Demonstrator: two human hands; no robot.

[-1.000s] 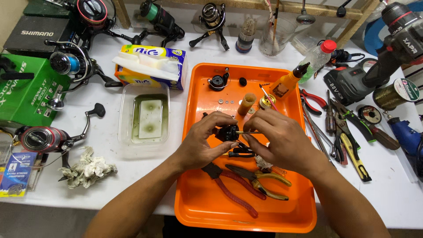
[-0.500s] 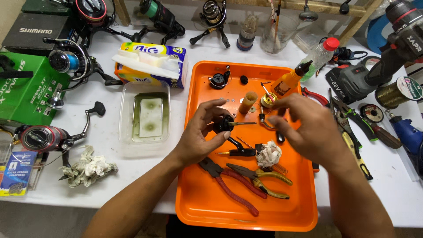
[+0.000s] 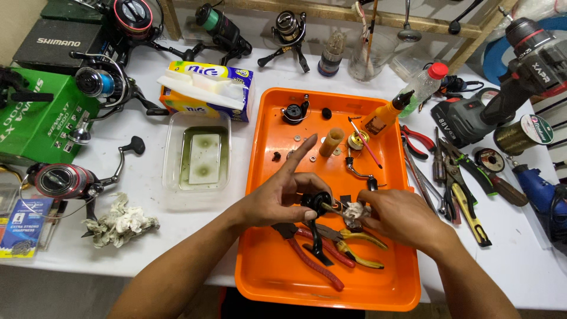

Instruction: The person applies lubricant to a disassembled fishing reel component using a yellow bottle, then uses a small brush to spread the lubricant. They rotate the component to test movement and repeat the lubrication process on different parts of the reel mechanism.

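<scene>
Holding: my left hand (image 3: 277, 198) grips a black reel body (image 3: 316, 204) over the orange tray (image 3: 266, 277), index finger stretched out straight and clear of the part, the other fingers closed round it — I judge that keeps the body steady while leaving its right side exposed.
Right hand: my right hand (image 3: 401, 215) is closed, pinching a small white wad of tissue (image 3: 356, 211) against the reel body where a brass shaft (image 3: 331, 207) sticks out.
Reel stem: it hangs down from the body, its foot near the red-handled pliers (image 3: 313, 260).
Tray contents: yellow-handled pliers (image 3: 354, 245) lie beside the red ones, just under my hands — within easy reach; small washers, a tan tube (image 3: 332, 142) and other loose parts sit at the far end, probably kept inside the rim so nothing rolls off.
Table: a clear plastic tub (image 3: 198, 156) with greenish liquid stands left of the tray, a crumpled rag (image 3: 118, 221) nearer me, an orange bottle (image 3: 384, 118) leaning over the tray's far right edge.
</scene>
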